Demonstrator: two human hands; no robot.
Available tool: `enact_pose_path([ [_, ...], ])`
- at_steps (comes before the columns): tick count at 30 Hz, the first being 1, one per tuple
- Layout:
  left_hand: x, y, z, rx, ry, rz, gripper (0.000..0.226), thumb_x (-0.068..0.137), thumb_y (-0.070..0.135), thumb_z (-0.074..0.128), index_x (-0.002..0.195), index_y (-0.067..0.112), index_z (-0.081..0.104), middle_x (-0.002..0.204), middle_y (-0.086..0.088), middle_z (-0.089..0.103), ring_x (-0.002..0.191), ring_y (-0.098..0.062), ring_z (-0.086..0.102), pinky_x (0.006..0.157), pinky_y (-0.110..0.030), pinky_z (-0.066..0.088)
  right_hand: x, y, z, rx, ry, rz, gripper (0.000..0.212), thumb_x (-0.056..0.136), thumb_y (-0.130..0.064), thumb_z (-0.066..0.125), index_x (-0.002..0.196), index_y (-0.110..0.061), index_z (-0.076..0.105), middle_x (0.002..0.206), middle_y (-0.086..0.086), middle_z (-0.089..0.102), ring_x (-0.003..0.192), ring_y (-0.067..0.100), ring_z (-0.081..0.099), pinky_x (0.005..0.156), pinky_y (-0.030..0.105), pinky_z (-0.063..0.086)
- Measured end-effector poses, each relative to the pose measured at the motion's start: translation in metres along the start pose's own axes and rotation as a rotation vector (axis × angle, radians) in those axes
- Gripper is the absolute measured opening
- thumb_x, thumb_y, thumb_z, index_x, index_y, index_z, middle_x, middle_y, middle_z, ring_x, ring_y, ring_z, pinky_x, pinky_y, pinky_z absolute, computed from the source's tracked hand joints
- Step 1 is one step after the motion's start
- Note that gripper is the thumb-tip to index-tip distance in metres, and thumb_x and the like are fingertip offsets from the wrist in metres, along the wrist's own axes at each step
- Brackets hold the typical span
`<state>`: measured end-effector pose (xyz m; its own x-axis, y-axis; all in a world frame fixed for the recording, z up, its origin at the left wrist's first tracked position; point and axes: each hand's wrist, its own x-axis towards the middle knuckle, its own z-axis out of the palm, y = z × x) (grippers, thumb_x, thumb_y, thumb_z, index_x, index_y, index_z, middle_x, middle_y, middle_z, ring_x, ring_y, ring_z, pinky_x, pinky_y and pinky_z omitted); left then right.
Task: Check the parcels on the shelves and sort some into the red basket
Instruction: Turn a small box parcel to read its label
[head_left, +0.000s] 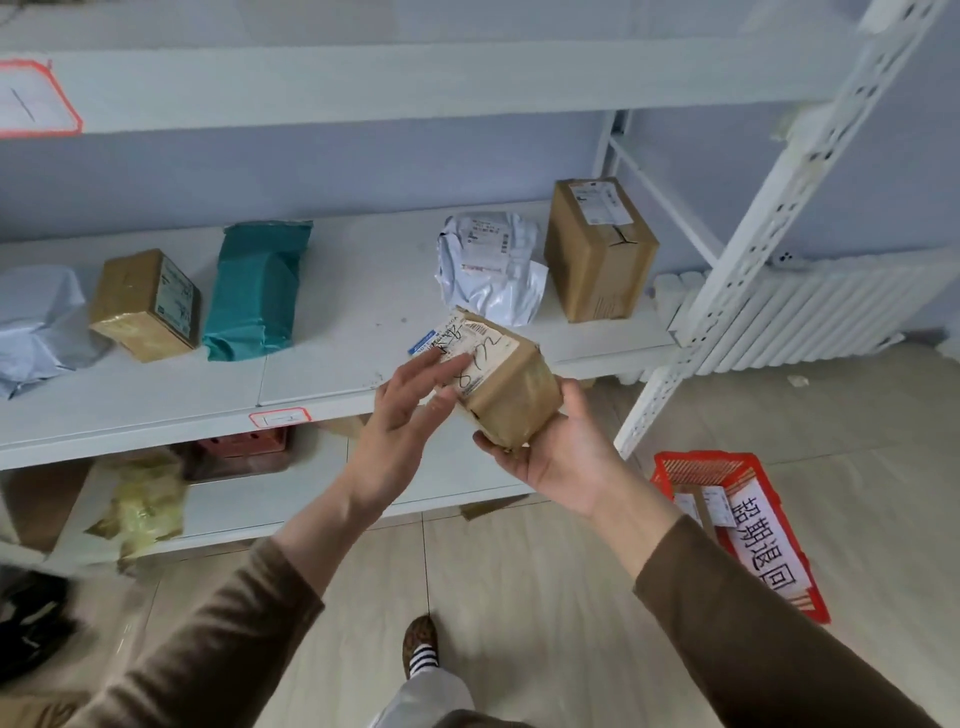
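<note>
On the left of the shelf (322, 374) sat a small brown box (145, 306) and a green packet (254, 291), untouched. My left hand (410, 400) lay flat, fingers straight across the label of the parcel (498, 379); my right hand (561, 447) cupped it from beneath. I'd say: read the label squarely before deciding. The red basket (769, 478) waited on the floor, far right.
</note>
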<state>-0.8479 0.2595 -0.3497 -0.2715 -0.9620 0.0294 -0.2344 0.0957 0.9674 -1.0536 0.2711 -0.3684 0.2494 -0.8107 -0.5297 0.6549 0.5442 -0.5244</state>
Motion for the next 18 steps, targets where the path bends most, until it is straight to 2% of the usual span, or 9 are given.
enact_pose_path([
  [2,-0.01,0.002,0.007,0.017,0.004,0.015,0.046,0.091,0.065,0.052,0.133,0.052,0.066,0.154,0.024,0.045,0.151,-0.01,0.031,0.127,-0.049,0.026,-0.015,0.002,-0.009,0.012,-0.033,0.02,0.071,0.097,-0.06,0.046,0.144,-0.007,0.056,0.15,0.025,0.052,0.099,0.04,0.071,0.064,0.033,0.063],
  [5,-0.022,0.008,0.016,-0.01,0.009,0.028,0.044,0.091,0.062,0.055,0.13,0.049,0.069,0.149,0.022,0.049,0.149,-0.012,0.036,0.125,-0.052,0.029,-0.03,0.005,-0.018,0.003,-0.054,0.006,0.072,0.097,-0.06,0.046,0.144,-0.007,0.056,0.149,0.026,0.053,0.099,0.039,0.071,0.064,0.033,0.062],
  [9,-0.035,0.013,0.027,-0.086,0.013,0.035,0.037,0.094,0.046,0.062,0.13,0.044,0.069,0.144,0.016,0.05,0.141,-0.018,0.047,0.121,-0.053,0.036,-0.041,0.009,-0.021,-0.067,0.015,-0.095,0.063,0.097,-0.055,0.047,0.14,-0.011,0.061,0.146,0.023,0.057,0.103,0.033,0.066,0.077,0.038,0.06],
  [11,-0.043,0.013,0.031,-0.13,0.005,0.009,0.039,0.095,0.045,0.061,0.134,0.047,0.063,0.147,0.013,0.049,0.141,-0.018,0.048,0.12,-0.053,0.037,-0.049,0.012,-0.015,-0.148,0.074,-0.187,0.055,0.098,-0.049,0.049,0.137,-0.014,0.063,0.14,0.021,0.061,0.101,0.027,0.065,0.078,0.039,0.06],
  [12,-0.047,0.013,0.033,-0.161,-0.01,-0.007,0.042,0.095,0.048,0.06,0.138,0.047,0.059,0.149,0.012,0.051,0.142,-0.017,0.048,0.121,-0.052,0.036,-0.053,0.015,-0.011,-0.229,0.102,-0.261,0.048,0.097,-0.047,0.051,0.134,-0.018,0.063,0.135,0.018,0.065,0.102,0.024,0.066,0.079,0.038,0.059],
  [14,-0.053,0.011,0.037,-0.27,-0.042,-0.026,0.045,0.101,0.05,0.053,0.145,0.041,0.051,0.149,0.006,0.058,0.141,-0.019,0.051,0.119,-0.049,0.037,-0.064,0.023,-0.001,-0.496,0.139,-0.471,0.04,0.092,-0.045,0.057,0.129,-0.03,0.059,0.128,0.0,0.068,0.106,0.012,0.066,0.085,0.029,0.056],
  [16,-0.054,0.011,0.041,-0.48,-0.051,-0.099,0.047,0.108,0.05,0.041,0.15,0.03,0.05,0.147,-0.003,0.062,0.141,-0.026,0.054,0.116,-0.051,0.04,-0.074,0.033,0.007,-0.868,0.146,-0.731,0.048,0.088,-0.049,0.063,0.133,-0.037,0.052,0.133,-0.014,0.057,0.117,0.0,0.057,0.092,0.016,0.049],
  [18,-0.052,0.011,0.044,-0.709,-0.049,-0.234,0.055,0.112,0.05,0.024,0.15,0.022,0.052,0.147,-0.009,0.063,0.141,-0.029,0.054,0.118,-0.052,0.039,-0.075,0.045,0.01,-1.256,0.21,-0.962,0.059,0.088,-0.052,0.065,0.141,-0.035,0.047,0.145,-0.013,0.044,0.131,0.004,0.044,0.105,0.019,0.041],
])
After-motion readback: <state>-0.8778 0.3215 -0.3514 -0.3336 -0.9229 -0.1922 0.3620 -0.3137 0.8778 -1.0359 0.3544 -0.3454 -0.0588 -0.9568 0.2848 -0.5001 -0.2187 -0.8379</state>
